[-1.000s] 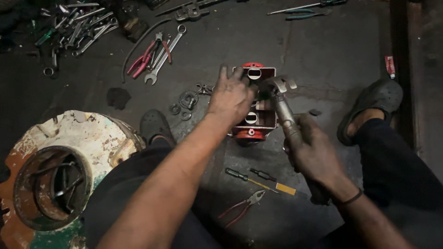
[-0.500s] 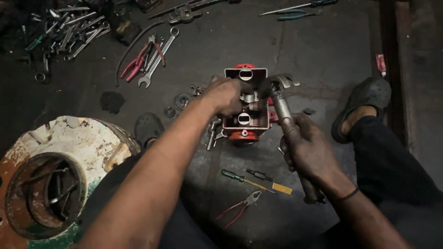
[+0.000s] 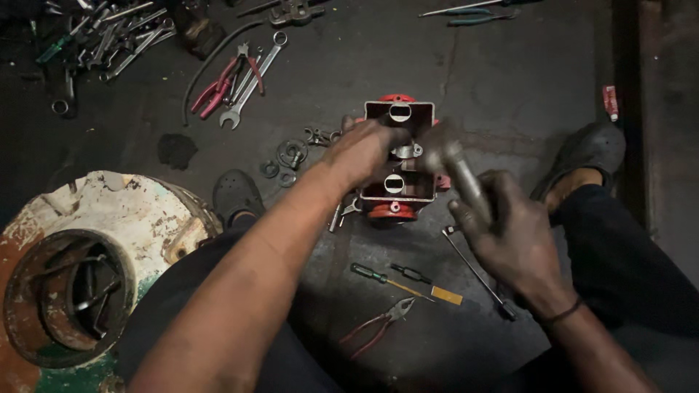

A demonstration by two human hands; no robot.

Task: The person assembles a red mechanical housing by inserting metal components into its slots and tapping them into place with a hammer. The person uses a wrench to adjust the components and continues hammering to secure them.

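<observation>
Dark, oily workshop floor (image 3: 510, 87), strewn with tools. Left hand (image 3: 364, 153) laid flat on red two-chambered metal housing (image 3: 399, 164), fingers spread, nothing clamped. Housing set just ahead of both hands, long axis running away from body. Right hand (image 3: 513, 233) closed round blurred hammer (image 3: 462, 178), head hovering beside housing's right edge.

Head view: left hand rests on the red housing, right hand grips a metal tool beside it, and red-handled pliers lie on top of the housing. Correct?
Not quite. The head view shows the red-handled pliers lying on the floor up left beside a spanner, apart from the red housing. Left hand and right hand are as stated.
</observation>
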